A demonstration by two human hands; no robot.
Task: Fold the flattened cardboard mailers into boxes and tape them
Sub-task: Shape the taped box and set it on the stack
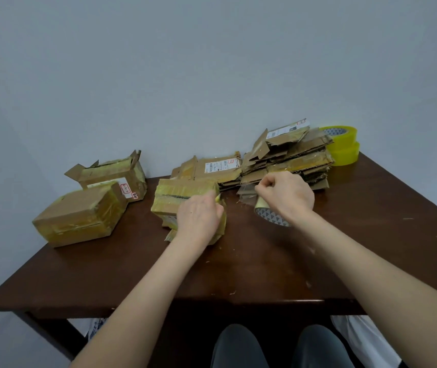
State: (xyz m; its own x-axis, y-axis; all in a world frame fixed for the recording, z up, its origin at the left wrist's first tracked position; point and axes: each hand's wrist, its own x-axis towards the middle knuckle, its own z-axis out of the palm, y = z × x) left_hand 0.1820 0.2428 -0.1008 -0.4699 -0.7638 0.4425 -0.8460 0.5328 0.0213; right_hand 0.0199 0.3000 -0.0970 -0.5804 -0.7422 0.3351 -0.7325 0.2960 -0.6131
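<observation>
1. Left grip (198, 216) lies on the half-taped box (179, 199) mid-counter (238, 264); its fingertips are hidden, so I cannot tell their hold.
2. Right grip (286, 195) pinches a clear tape strip (246, 193); the roll (272, 217) sits half hidden beneath it.

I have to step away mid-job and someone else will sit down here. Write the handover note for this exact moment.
Left hand rests on the box in work, holding it down.
Right hand grips the tape roll, with a clear strip pulled out toward that box.
Done: near box and rear box stand folded at the left of the table; the rear one's end flaps stick up.
Left: finish taping this box, then fold the flat mailers stacked at the back.
Spare rolls sit behind that stack.
</observation>
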